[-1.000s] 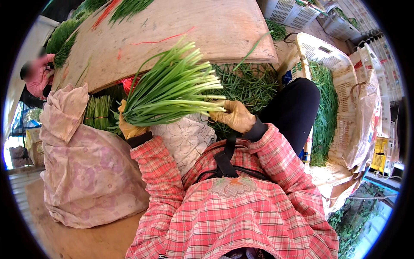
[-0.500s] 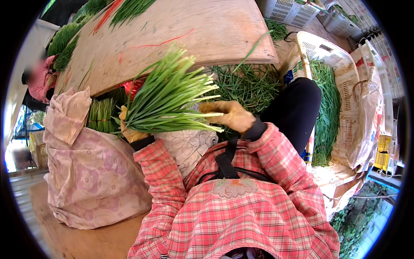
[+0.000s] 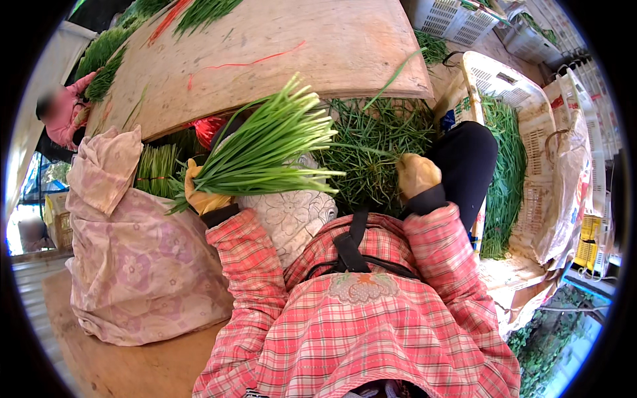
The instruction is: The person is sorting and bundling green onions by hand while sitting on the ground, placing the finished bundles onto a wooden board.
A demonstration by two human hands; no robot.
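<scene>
The left hand [image 3: 203, 194] grips a green bunch [image 3: 265, 152] by its leafy end, this side of the wooden board [image 3: 332, 33], presumably leaving pale stems [image 3: 324, 134] free; the right hand [image 3: 419, 176], fingers curled, contents unclear, is beside loose leaves [image 3: 378, 126] below the board.

Produce workshop — heaped greens [image 3: 381, 129], plastic crates [image 3: 452, 24], wooden table [image 3: 332, 40]

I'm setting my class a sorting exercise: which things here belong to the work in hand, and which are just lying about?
In the work:
green bunch, held in the left hand
right hand, near the leaf pile

Seemingly just lying about:
red strip on the wooden board
single green blade across the board's edge
</scene>
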